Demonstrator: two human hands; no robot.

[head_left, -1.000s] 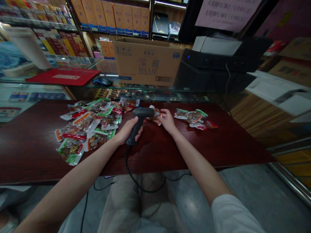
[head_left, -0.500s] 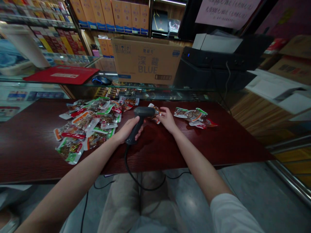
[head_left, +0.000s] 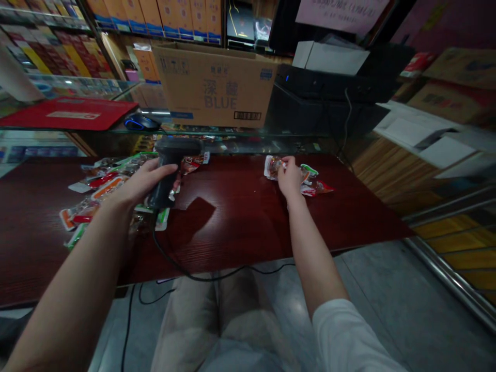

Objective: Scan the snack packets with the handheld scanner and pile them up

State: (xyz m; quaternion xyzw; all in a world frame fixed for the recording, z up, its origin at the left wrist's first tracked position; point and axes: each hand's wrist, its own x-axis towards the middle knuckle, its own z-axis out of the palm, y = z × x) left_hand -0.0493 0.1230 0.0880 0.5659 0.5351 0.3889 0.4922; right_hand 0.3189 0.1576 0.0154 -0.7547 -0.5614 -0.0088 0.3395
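1. A dark wooden table (head_left: 240,248) is spanning the view, with a glass counter (head_left: 232,132) and a cardboard box (head_left: 217,85) standing beyond both hands.
2. A wide stretch of polished tabletop is lying between the hands, and the table's near edge is running just below the left wrist and the right forearm.
3. A heap of snack packets (head_left: 106,187) is spreading under and beyond the left hand (head_left: 143,181), and a smaller group of packets (head_left: 314,188) is lying around the right hand (head_left: 290,178).
4. The left hand is wrapping firmly around the handle of a black barcode scanner (head_left: 170,170), whose head is sitting just above the heap, and its cord (head_left: 170,258) is trailing toward the near edge.
5. The right fingertips (head_left: 284,164) are narrowing onto a single packet (head_left: 274,167), though I cannot tell whether they are gripping it.
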